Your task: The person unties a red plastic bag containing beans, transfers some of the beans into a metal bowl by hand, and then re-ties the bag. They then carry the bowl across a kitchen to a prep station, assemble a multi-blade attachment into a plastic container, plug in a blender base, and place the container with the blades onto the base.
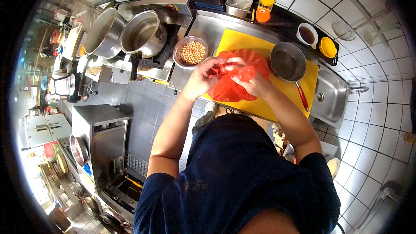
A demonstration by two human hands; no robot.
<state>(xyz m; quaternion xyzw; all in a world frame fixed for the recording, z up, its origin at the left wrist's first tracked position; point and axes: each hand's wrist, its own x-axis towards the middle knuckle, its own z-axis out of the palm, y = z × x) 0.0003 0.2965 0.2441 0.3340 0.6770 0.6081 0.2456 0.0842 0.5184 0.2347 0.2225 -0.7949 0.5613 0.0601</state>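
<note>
A red, thin plastic bag point(232, 91) rests on the yellow cutting board point(281, 97), its top gathered between my hands. My left hand point(203, 78) pinches the bag's edge with thumb and fingers at the upper left. The fingers of my right hand point(256, 84) are wrapped round a bunched part of the bag at its right side. What the bag contains cannot be made out. Just left of the board, close to my left hand, stands a metal bowl point(177, 56) of tan nuts or beans point(193, 53). A small pan point(287, 60) with a red handle lies on the board to the right.
Two large metal pots point(143, 32) stand on the stove at the left. A sink point(331, 93) with a tap lies right of the board. Along the back ledge are yellow-lidded jars point(266, 1), a white bowl of dark liquid point(307, 34) and a metal container point(238, 4).
</note>
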